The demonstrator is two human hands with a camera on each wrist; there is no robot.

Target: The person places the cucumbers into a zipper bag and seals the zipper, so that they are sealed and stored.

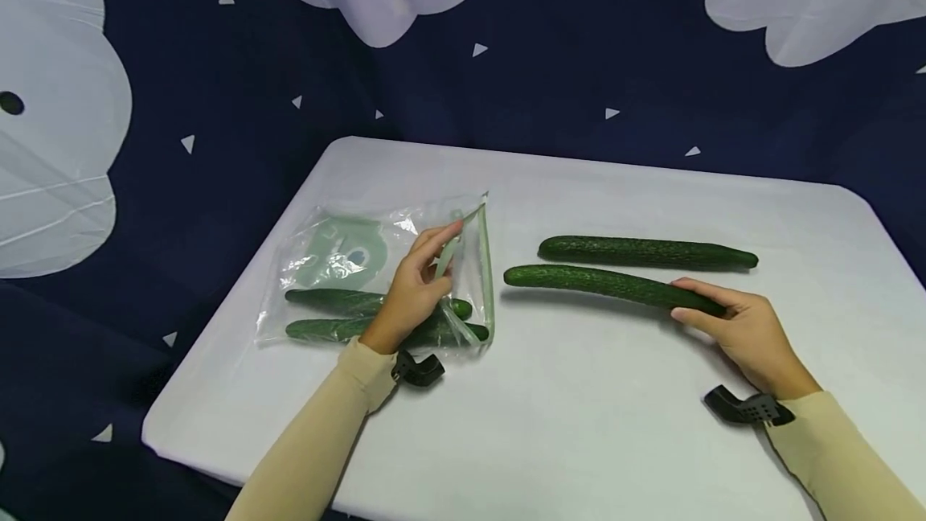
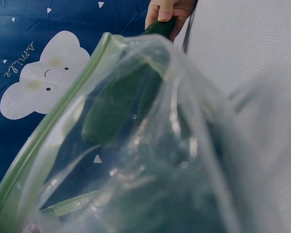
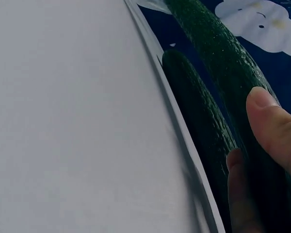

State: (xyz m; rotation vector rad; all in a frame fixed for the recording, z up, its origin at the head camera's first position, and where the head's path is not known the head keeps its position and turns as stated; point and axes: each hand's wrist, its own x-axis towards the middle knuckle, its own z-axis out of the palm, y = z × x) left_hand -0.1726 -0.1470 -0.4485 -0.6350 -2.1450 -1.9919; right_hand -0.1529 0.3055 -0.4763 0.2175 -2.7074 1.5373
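My right hand [image 1: 755, 336] grips a long dark green cucumber [image 1: 600, 281] by its right end, thumb on one side and fingers on the other. Its free end points left, at the mouth of a clear zip bag [image 1: 394, 223] with a green-edged opening. The left hand [image 1: 412, 296] holds the bag's mouth by its upper edge, and the opening gapes to the right. Two cucumbers, an upper one [image 1: 329, 300] and a lower one [image 1: 318, 330], lie inside the bag, partly hidden by the left hand. In the left wrist view the held cucumber [image 2: 109, 109] shows through the plastic.
Another cucumber [image 1: 644, 253] lies on the white table [image 1: 579, 424] just behind the held one. A pale green round print [image 1: 336, 256] marks the bag. Behind the table hangs a dark blue cloth [image 1: 535, 95] with white clouds and triangles.
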